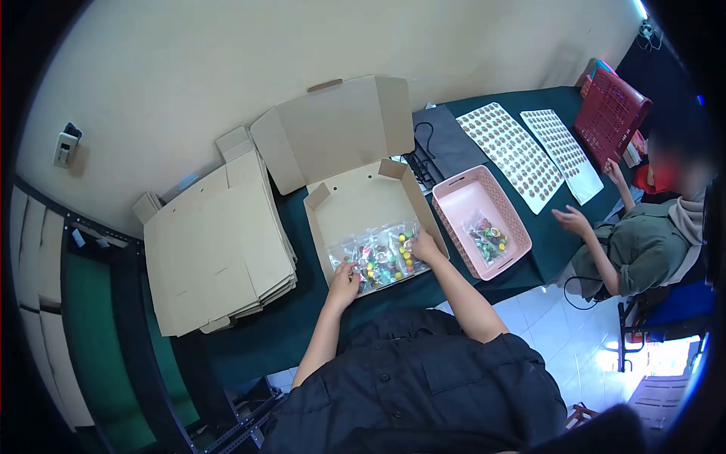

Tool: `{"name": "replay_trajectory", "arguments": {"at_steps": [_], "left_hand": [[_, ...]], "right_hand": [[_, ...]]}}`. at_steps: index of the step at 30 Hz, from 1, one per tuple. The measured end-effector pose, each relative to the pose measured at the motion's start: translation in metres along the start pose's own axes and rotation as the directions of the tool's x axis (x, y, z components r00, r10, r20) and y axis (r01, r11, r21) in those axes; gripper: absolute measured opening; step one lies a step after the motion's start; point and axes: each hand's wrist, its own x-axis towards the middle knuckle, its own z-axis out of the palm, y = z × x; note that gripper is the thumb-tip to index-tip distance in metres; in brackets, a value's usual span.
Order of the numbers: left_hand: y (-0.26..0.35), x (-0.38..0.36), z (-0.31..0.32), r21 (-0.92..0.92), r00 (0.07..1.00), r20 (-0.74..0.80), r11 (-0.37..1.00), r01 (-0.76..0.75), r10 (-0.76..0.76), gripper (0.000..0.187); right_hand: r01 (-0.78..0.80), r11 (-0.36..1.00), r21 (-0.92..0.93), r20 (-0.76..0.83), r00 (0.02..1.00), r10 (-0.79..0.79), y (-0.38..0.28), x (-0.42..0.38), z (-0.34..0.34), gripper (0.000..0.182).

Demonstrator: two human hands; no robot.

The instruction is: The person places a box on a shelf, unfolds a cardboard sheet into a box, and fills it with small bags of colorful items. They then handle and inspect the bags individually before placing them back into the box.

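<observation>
An open cardboard box (370,198) lies before me with its lid raised against the wall. Clear plastic bags (382,261) of small colourful round pieces fill its near half; the kind of piece is too small to make out. At the left end of the bags, my left hand (344,284) has its fingers bent on a bag's edge. My right hand (426,247) reaches over the box's right wall, fingers closed at the edge of a bag on that side. Right of the box, a pink plastic basket (445,198) holds a few similar bags.
Stacked flattened cardboard boxes (219,234) lie at left. Behind the basket are a dark folder (446,140), a keyboard (421,168) and two sticker sheets (514,155) (560,147). A maroon basket (609,113) stands far right, near a seated person (643,246) with hands raised.
</observation>
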Motion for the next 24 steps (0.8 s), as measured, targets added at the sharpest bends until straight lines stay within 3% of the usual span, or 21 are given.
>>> {"name": "replay_trajectory", "arguments": {"at_steps": [3,5,7,9,13,16,18,20,22,24], "left_hand": [[-0.008,0.003,0.004,-0.013,0.994,0.057,0.995,0.095,-0.094,0.034],[-0.007,0.002,0.005,-0.027,0.987,0.089,0.991,0.133,-0.13,0.035],[-0.003,0.001,0.006,0.025,0.982,0.099,0.987,0.161,-0.162,0.035],[0.0,-0.001,0.008,0.076,0.993,0.047,0.991,0.107,-0.111,0.034],[0.008,-0.006,0.007,0.268,0.998,0.036,0.962,0.042,-0.054,0.03],[0.003,-0.007,0.012,0.28,1.0,-0.014,0.96,0.021,-0.018,0.029],[-0.003,-0.008,0.013,0.276,1.0,0.005,0.961,-0.011,0.009,0.029],[-0.004,-0.004,0.014,0.275,0.999,0.015,0.96,-0.047,0.045,0.029],[-0.002,-0.007,0.013,0.211,0.998,0.028,0.976,0.046,-0.053,0.029],[0.001,-0.007,0.01,0.203,0.997,0.046,0.978,0.052,-0.063,0.029]], "right_hand": [[0.068,0.997,-0.031,0.08,0.995,-0.065,0.002,0.001,0.008,0.047],[-0.196,0.918,0.345,0.343,0.937,0.071,-0.014,-0.009,-0.002,0.054],[-0.172,0.919,0.355,0.349,0.936,0.041,-0.006,-0.004,0.006,0.056],[-0.039,0.959,0.282,0.229,0.973,-0.028,-0.005,-0.005,0.009,0.058],[0.005,0.967,0.254,0.204,0.977,-0.059,-0.016,-0.012,0.003,0.06],[-0.031,0.958,0.283,0.196,0.98,-0.026,-0.014,-0.012,0.009,0.061],[0.198,0.98,0.023,0.036,0.979,-0.199,-0.006,-0.01,0.015,0.058],[0.328,0.944,0.023,-0.134,0.937,-0.322,-0.022,-0.022,-0.003,0.05],[0.392,0.918,0.055,-0.211,0.904,-0.373,-0.032,-0.03,-0.027,0.046],[0.461,0.886,-0.043,-0.411,0.8,-0.437,-0.028,-0.023,-0.057,0.04]]}}
